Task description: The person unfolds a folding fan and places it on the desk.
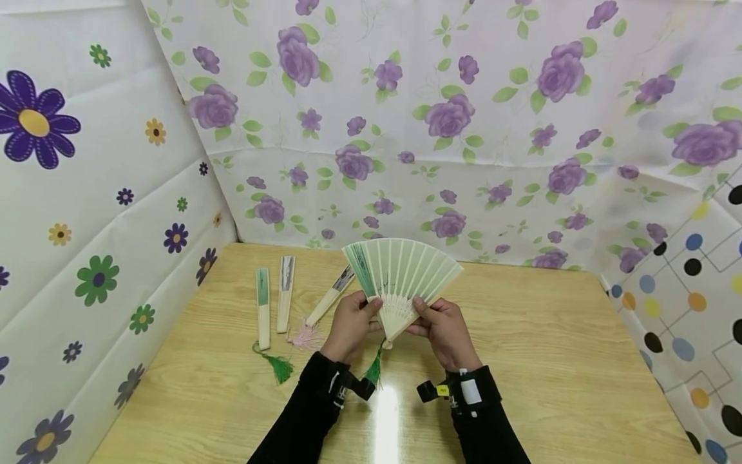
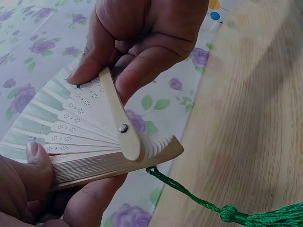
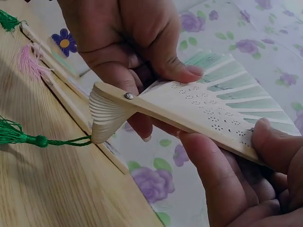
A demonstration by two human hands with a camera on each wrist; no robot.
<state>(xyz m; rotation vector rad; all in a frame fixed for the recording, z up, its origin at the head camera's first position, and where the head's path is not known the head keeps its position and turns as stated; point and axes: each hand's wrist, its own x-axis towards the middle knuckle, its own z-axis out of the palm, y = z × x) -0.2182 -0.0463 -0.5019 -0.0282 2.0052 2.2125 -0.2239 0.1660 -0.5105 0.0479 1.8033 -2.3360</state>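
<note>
We take the fan as our landmark. Biggest: the back cloth (image 1: 406, 177), white w/ purple roses & green leaves, rises behind the fan. Next the table (image 1: 551, 341), light wood, under it. Daisy cloth (image 1: 35, 270) is well L of the fan, dotted cloth (image 1: 719, 351) well R.

Nearer us than the fan: L sleeve (image 1: 295, 419) & R sleeve (image 1: 489, 432), both black, each w/ a small black cam at the wrist, L cam (image 1: 364, 388) & R cam (image 1: 428, 391).

The fan (image 1: 408, 277) itself: held up over the table btwn both hands, partly spread, pale green w/ cream ribs; some ribs still stacked at its L edge.

L hand (image 1: 350, 325): at the fan's L edge, thumb in front, fingers curled behind, pinching the rib stack. R hand (image 1: 449, 328): at the R edge, thumb on the ribs, fingers bent under the outer rib, pinching it.

L of the fan, 3 closed fans: green one (image 1: 263, 306) farthest, dark-print one (image 1: 286, 293) next, tilted one (image 1: 330, 293) nearest.

Smaller: green tassel (image 1: 373, 370) hanging off the fan's base, pink tassel (image 1: 304, 336) & 2nd green tassel (image 1: 281, 369) L of it. Smallest, the rivet (image 2: 123, 128) near the fan's base.
</note>
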